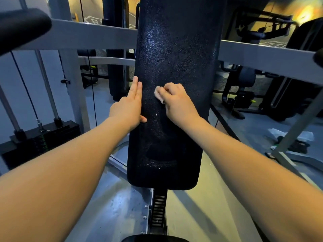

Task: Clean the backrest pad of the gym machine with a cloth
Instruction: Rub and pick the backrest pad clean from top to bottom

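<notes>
The grey machine frame [87, 34] runs behind a tall black backrest pad [174, 67], which stands upright at centre. The left hand [128, 105] lies flat with fingers straight along the pad's left edge, holding nothing. The right hand [176, 100] is curled around a small pale cloth [158, 95], pressing it against the pad's middle.
</notes>
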### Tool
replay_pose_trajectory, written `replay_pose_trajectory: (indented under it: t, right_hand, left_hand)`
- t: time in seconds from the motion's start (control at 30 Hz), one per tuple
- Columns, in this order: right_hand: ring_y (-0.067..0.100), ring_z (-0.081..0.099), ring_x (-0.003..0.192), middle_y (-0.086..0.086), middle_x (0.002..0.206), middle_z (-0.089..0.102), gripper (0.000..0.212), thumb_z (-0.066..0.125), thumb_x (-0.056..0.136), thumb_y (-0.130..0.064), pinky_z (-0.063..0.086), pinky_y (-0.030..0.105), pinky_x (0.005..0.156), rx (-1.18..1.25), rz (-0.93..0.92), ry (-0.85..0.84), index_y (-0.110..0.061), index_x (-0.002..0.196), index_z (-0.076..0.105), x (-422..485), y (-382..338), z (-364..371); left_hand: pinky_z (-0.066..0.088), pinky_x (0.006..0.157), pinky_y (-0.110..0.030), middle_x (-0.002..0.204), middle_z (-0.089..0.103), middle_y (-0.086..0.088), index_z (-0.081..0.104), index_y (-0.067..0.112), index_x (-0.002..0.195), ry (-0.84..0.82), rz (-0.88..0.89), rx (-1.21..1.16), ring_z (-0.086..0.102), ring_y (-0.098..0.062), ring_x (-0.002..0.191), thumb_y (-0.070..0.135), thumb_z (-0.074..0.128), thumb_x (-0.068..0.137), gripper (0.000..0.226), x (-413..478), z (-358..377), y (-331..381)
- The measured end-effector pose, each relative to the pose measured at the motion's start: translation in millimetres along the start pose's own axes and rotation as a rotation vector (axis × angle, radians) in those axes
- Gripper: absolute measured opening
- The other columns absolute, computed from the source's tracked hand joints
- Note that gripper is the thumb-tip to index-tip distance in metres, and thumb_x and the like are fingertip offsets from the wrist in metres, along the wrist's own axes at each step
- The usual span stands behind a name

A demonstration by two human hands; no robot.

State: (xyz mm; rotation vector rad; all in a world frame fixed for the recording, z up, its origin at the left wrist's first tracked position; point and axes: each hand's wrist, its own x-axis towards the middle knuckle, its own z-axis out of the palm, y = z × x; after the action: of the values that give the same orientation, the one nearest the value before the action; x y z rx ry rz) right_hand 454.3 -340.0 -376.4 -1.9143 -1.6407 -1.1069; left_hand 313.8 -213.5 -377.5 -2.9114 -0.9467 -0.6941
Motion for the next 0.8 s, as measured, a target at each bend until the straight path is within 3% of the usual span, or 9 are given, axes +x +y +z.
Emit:
replay_pose_trajectory:
  t: [0.07,0.13,0.2,0.33,0.4,0.5,0.57,0.7,0.8]
  right_hand:
    - [0.034,0.051,0.088,0.015,0.105,0.058,0.027,0.058,0.088,-0.001,0.048,0.04,0.069,-0.015,0.015,0.026,-0.01,0.11,0.07,11.4,15.1,-12.8]
    - [0.033,0.05,0.088,0.016,0.101,0.056,0.021,0.058,0.089,-0.001,0.048,0.04,0.072,-0.03,0.178,0.211,-0.011,0.102,0.072,28.4,32.3,-29.4]
    - [0.036,0.048,0.097,0.018,0.111,0.053,0.03,0.057,0.09,-0.005,0.049,0.043,0.083,-0.039,0.343,0.255,-0.011,0.117,0.069,39.5,38.4,-34.9]
    - [0.039,0.04,0.12,0.018,0.136,0.044,0.06,0.054,0.095,-0.048,0.04,0.043,0.106,-0.069,0.414,0.143,-0.013,0.144,0.053,34.8,29.3,-21.5]
    - [0.04,0.046,0.112,0.02,0.129,0.051,0.046,0.054,0.101,-0.037,0.042,0.037,0.1,-0.022,0.378,0.274,-0.012,0.139,0.062,37.8,32.9,-19.6]
    - [0.037,0.05,0.101,0.019,0.117,0.057,0.035,0.053,0.103,-0.017,0.024,0.014,0.084,0.06,0.459,0.39,-0.01,0.134,0.066,52.3,37.6,-20.4]
    - [0.037,0.05,0.099,0.017,0.115,0.058,0.033,0.053,0.099,-0.01,0.027,0.016,0.084,0.064,0.477,0.402,-0.01,0.128,0.07,53.4,26.1,-8.1]
    - [0.037,0.05,0.098,0.014,0.11,0.057,0.033,0.055,0.089,0.002,0.043,0.041,0.1,0.058,0.087,0.195,-0.009,0.116,0.069,8.8,-6.6,16.3]
    - [0.035,0.048,0.096,0.014,0.111,0.057,0.031,0.063,0.089,0.001,0.047,0.042,0.09,0.047,-0.207,-0.03,-0.01,0.118,0.068,-14.3,-8.6,11.3]
  left_hand:
    - [0.042,0.064,-0.039,0.155,-0.044,0.008,-0.021,0.02,0.157,-0.003,-0.006,0.017,0.055,-0.03,0.11,0.042,0.079,0.083,0.127,-1.1,-0.7,1.6]
    - [0.042,0.063,-0.039,0.156,-0.044,0.007,-0.021,0.02,0.157,-0.006,-0.009,0.027,0.055,-0.03,0.108,0.041,0.079,0.083,0.126,-1.5,-0.9,3.1]
    - [0.043,0.062,-0.039,0.156,-0.044,0.007,-0.022,0.019,0.157,-0.002,-0.01,0.029,0.055,-0.028,0.105,0.039,0.079,0.083,0.126,-1.4,-0.1,2.7]
    - [0.045,0.062,-0.038,0.155,-0.044,0.007,-0.022,0.02,0.157,0.003,-0.012,0.027,0.056,-0.028,0.104,0.04,0.079,0.082,0.127,-1.1,1.9,1.8]
    - [0.044,0.061,-0.038,0.156,-0.044,0.007,-0.022,0.02,0.157,0.005,-0.001,0.027,0.055,-0.028,0.103,0.039,0.079,0.083,0.126,-0.6,4.3,-0.7]
    - [0.046,0.061,-0.039,0.156,-0.043,0.01,-0.022,0.022,0.157,0.013,0.019,0.012,0.054,-0.027,0.101,0.037,0.079,0.083,0.126,0.0,6.8,-4.6]
    - [0.049,0.061,-0.04,0.156,-0.042,0.012,-0.021,0.023,0.157,0.021,0.023,-0.005,0.054,-0.027,0.1,0.038,0.079,0.083,0.126,0.1,7.8,-6.4]
    - [0.046,0.061,-0.041,0.156,-0.041,0.014,-0.02,0.025,0.157,0.029,0.02,-0.025,0.054,-0.029,0.103,0.04,0.08,0.082,0.126,-1.2,10.0,-9.2]
    - [0.047,0.062,-0.041,0.156,-0.042,0.015,-0.02,0.025,0.158,0.034,0.027,-0.021,0.054,-0.03,0.107,0.04,0.079,0.084,0.124,-2.2,10.3,-9.4]
